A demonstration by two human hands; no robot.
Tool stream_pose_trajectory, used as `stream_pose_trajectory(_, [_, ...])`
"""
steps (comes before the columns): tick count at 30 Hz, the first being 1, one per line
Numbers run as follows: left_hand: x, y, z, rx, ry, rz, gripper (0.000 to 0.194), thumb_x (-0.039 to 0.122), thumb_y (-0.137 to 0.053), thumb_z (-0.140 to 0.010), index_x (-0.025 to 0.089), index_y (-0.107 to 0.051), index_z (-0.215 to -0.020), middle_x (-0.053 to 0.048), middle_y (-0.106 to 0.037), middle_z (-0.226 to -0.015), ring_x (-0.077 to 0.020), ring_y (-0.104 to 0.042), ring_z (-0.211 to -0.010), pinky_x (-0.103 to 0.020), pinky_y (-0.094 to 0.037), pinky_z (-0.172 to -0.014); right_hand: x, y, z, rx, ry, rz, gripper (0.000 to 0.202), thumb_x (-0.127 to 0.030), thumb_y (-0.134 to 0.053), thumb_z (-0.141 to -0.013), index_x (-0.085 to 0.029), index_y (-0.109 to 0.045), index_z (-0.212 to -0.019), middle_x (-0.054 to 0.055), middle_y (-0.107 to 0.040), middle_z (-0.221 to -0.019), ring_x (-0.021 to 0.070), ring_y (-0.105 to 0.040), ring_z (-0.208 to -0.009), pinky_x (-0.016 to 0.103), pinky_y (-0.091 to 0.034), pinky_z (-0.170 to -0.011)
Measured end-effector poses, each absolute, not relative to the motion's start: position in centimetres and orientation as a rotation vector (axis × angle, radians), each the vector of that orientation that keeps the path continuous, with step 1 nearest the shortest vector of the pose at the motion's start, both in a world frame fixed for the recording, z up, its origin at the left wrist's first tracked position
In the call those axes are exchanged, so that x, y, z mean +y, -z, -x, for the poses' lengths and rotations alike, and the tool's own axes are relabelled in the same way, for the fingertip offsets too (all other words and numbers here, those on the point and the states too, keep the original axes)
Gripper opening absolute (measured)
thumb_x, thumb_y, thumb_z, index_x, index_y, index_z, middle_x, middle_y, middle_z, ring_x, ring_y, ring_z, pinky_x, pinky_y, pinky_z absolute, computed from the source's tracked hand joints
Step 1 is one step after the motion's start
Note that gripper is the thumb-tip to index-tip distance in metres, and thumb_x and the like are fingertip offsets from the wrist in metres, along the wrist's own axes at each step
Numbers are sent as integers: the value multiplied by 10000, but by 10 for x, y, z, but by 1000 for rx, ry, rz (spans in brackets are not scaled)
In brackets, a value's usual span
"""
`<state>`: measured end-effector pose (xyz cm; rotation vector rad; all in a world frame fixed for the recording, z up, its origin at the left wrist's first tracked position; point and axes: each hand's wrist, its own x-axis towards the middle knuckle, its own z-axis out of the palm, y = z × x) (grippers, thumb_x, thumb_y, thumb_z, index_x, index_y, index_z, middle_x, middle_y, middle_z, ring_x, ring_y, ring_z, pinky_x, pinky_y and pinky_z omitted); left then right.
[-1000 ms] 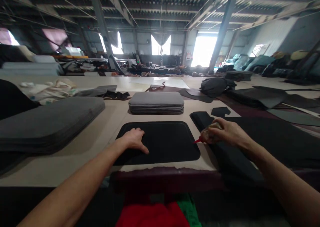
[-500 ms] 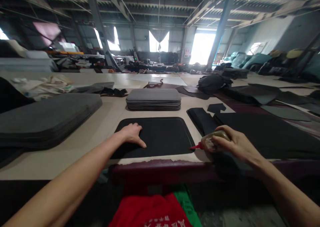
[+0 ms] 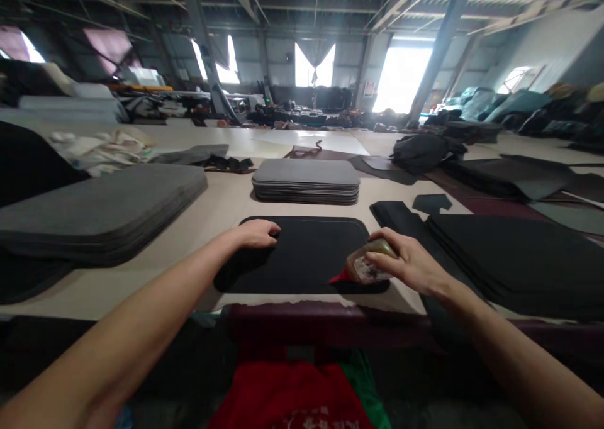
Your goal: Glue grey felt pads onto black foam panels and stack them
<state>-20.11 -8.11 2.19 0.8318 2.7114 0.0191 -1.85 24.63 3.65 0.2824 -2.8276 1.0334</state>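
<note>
A black rounded-corner panel (image 3: 302, 259) lies flat on the table in front of me. On its upper left part rests my left hand (image 3: 257, 234), thumb and fingers slightly apart, with nothing held. My right hand (image 3: 401, 259) is wrapped round a squeeze bottle (image 3: 365, 267) of brownish, see-through plastic with a pale label. The bottle is tilted, its red nozzle (image 3: 337, 278) pointing down and left at the panel's near right part. Whether the tip touches the panel I cannot tell.
Behind the panel stands a stack of grey rounded sheets (image 3: 306, 180). A larger grey stack (image 3: 99, 209) is at the left. Black sheets (image 3: 528, 259) lie at the right beside a small black offcut (image 3: 431, 202). Crumpled white cloth (image 3: 101, 151) sits farther back.
My right hand has moved the bottle left, from the panel's right edge to over its near part. The left hand has shifted towards the panel's far left corner, its fingers drawn closer together.
</note>
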Motion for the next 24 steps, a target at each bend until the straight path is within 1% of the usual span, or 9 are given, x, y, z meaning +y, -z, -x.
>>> stream_pose_trajectory(5, [-81, -22, 205, 2676, -71, -837, 548, 258, -555, -746, 230, -621, -1289, -48, -671, -1270, -261, -603, -1162, -314, -456, -988, 202, -35, 46, -2837, -955, -400, 316, -465, -587, -857, -223, -602, -1060, 19, -663, -908, 204, -605, -806, 288, -441, -688])
stream_pose_trajectory(10, [-84, -22, 208, 2658, -126, -834, 573, 219, -537, -760, 217, -588, -1330, -49, -653, -1301, -245, -586, -1192, -302, -458, -996, 156, -33, 66, -2829, -1016, -535, 284, -448, -580, -874, -237, -588, -1065, 10, -667, -930, 200, -604, -819, 291, -437, -709])
stream_pose_trajectory(13, [-86, -22, 209, 2645, -152, -841, 599, 189, -524, -765, 198, -558, -1362, -54, -661, -1286, -234, -596, -1177, -299, -462, -1000, 128, -31, 76, -2804, -1022, -613, 253, -413, -591, -869, -233, -583, -1047, 6, -661, -916, 193, -602, -820, 285, -429, -713])
stream_pose_trajectory(16, [-88, -23, 209, 2622, -169, -864, 583, 165, -513, -778, 201, -561, -1358, -43, -675, -1260, -219, -604, -1161, -283, -466, -994, 104, -26, 85, -2778, -1008, -669, 234, -383, -588, -869, -225, -586, -1043, 23, -670, -949, 200, -605, -851, 286, -430, -730])
stream_pose_trajectory(19, [-89, -25, 209, 2599, -175, -898, 516, 175, -517, -807, 215, -597, -1315, -26, -673, -1262, -210, -592, -1175, -270, -457, -1002, 84, -18, 93, -2713, -1022, -730, 258, -360, -589, -872, -210, -592, -1081, 54, -674, -1017, 216, -607, -908, 303, -443, -772])
stream_pose_trajectory(24, [-89, -26, 209, 2592, -178, -927, 416, 256, -537, -872, 185, -626, -1273, -52, -656, -1290, -210, -591, -1177, -262, -444, -1010, 63, -5, 102, -2635, -1049, -754, 295, -322, -613, -856, -197, -589, -1122, 79, -657, -1114, 232, -604, -984, 340, -445, -872])
